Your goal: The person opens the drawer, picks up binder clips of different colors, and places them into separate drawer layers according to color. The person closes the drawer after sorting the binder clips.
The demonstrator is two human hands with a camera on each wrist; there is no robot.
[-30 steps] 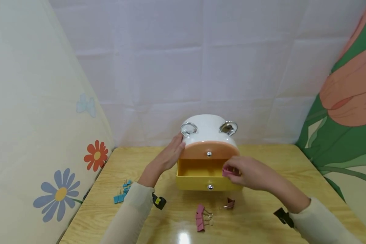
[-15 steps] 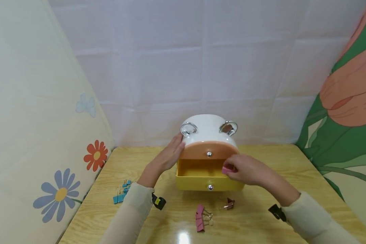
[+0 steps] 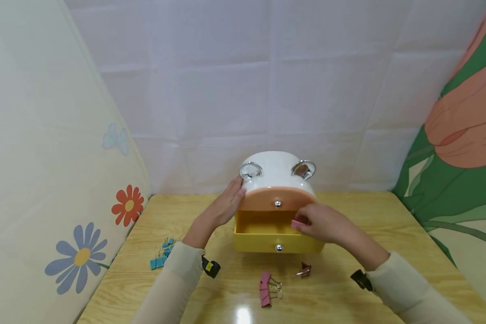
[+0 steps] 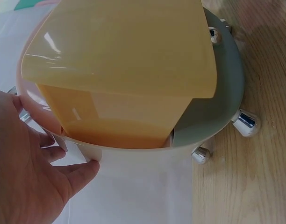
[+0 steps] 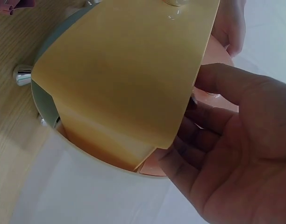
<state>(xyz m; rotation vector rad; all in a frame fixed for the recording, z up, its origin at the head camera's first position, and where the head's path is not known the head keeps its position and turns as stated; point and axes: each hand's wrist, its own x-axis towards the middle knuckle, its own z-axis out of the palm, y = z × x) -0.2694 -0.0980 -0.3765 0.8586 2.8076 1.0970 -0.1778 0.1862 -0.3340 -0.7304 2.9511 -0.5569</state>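
At the drawer's right end, the right hand pinches a clip; beyond its left end, the left hand rests, fingers extended, against the box.

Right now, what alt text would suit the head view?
A person's right hand pinches a pink clip at an open yellow drawer; the left hand rests against the white-topped cabinet. Other pink clips and blue clips lie on the wooden table.
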